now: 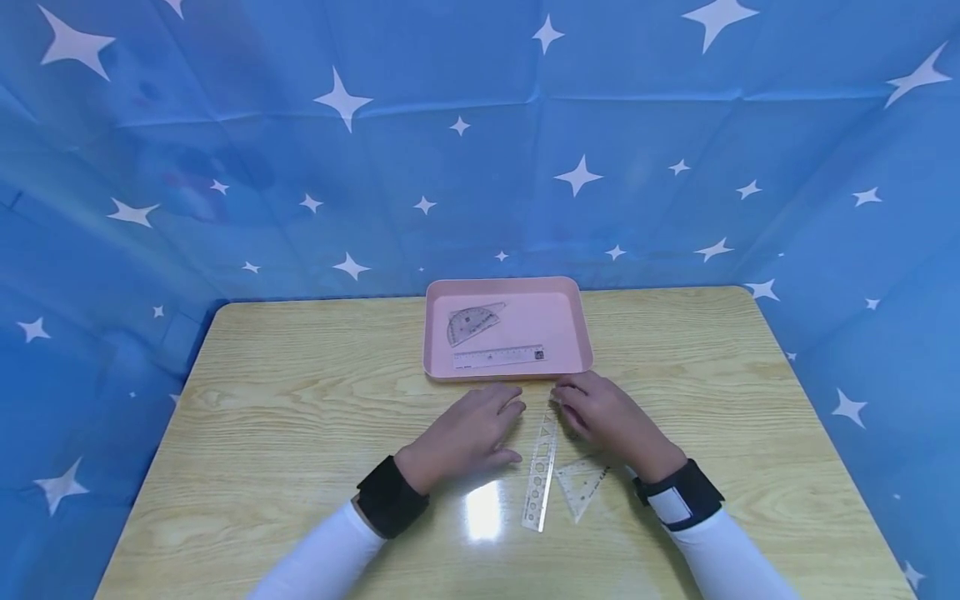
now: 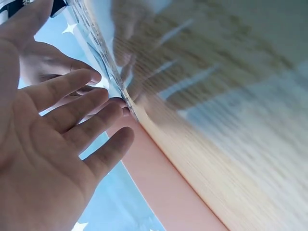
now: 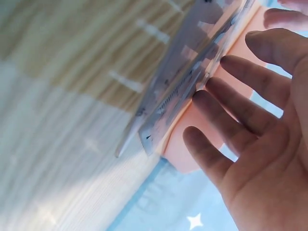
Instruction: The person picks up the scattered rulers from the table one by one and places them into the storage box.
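A clear stencil ruler with cut-out shapes lies lengthwise on the wooden table. At its far end are the fingertips of my right hand, fingers loosely extended and thumb apart in the right wrist view. My left hand hovers to the left of the ruler, with fingers spread and nothing in them. Between the ruler and my right wrist lies a clear set square, partly hidden under the right forearm.
Beyond the hands stands a shallow pink tray. Inside it are a clear protractor, overlapping another clear piece, and a straight ruler. Behind the table hangs a blue cloth with white stars.
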{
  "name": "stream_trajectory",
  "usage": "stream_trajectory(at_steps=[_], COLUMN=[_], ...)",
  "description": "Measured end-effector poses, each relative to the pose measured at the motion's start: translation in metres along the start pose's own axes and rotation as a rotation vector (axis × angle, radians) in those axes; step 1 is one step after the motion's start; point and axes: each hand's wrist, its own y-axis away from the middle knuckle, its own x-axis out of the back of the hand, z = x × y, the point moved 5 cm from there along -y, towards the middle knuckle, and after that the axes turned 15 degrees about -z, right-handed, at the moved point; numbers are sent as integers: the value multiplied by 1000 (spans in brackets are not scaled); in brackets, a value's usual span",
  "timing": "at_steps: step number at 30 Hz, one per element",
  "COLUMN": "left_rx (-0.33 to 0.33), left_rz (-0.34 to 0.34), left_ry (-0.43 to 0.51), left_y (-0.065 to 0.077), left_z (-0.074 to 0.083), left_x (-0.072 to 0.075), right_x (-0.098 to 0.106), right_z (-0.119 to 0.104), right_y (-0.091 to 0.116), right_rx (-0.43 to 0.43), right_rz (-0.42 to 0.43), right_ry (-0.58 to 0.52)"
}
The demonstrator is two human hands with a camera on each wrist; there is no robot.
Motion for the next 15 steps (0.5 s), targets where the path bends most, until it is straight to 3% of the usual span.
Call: stream_trajectory(at_steps=[8,15], left_rx=[-83,-96], left_rz=[-108,-171], left_ry=[-20,-33], left_y=[-1,-1], left_z=[30,37], left_x=[-20,-27], right_x=[-11,-17], right_z=[-1,-3], right_y=[4,7], right_rx=[-66,-83], right_rz=[-124,-189], right_ry=[11,24])
